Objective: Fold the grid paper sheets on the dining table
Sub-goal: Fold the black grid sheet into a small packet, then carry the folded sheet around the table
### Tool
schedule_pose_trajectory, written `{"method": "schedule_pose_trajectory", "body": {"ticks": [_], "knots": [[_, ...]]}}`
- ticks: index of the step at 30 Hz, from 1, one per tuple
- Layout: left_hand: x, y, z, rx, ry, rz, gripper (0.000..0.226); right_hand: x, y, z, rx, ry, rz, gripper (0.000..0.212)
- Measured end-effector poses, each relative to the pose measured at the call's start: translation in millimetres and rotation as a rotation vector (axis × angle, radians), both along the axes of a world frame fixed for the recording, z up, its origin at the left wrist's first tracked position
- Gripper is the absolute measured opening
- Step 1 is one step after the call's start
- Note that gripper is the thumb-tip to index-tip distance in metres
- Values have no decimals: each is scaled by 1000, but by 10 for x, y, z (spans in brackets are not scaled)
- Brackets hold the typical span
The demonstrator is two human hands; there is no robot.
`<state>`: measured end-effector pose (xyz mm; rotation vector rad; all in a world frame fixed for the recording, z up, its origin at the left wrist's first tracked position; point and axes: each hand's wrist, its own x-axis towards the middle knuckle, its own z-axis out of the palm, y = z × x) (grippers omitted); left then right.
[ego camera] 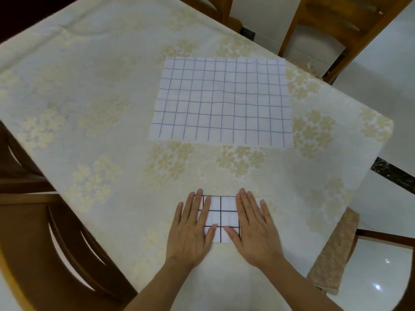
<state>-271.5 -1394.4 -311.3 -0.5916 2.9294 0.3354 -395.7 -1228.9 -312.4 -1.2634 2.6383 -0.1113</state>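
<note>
Both hands flat, fingers straight, left hand [190, 230] and right hand [253, 230] pressing the folded sheet [221, 217] at the desk's [112, 108] near edge. Creasing now; next, likely, reach for the unfolded sheet [222, 101] farther back.

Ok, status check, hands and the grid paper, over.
Left hand and right hand flat, pressing the folded grid sheet. Unfolded grid sheet lies farther up the table. Nothing in the way.

Left hand [192, 230] and right hand [254, 227] pressed flat on a folded grid sheet [221, 218] at six o'clock, unfolded grid sheet [221, 101] at twelve, floral tablecloth [101, 131], wooden chairs [332, 25] around
</note>
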Motion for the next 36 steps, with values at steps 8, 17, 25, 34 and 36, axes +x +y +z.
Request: {"method": "schedule_pose_trajectory", "body": {"ticks": [8, 17, 25, 34, 36], "knots": [[122, -54, 44, 10, -16, 83, 74, -86, 232, 27, -17, 21, -56, 84], [114, -59, 169, 86, -20, 95, 73, -107, 272, 86, 3, 4, -89, 81], [101, -30, 517, 418, 257, 747, 20, -112, 322, 409, -262, -170, -598, 11], [-73, 50, 577, 476, 176, 891, 11, -78, 35, 501, -194, -386, -896, 28], [-114, 74, 602, 500, 178, 933, 7, -70, -25, 505, -187, -397, -923, 26]]}}
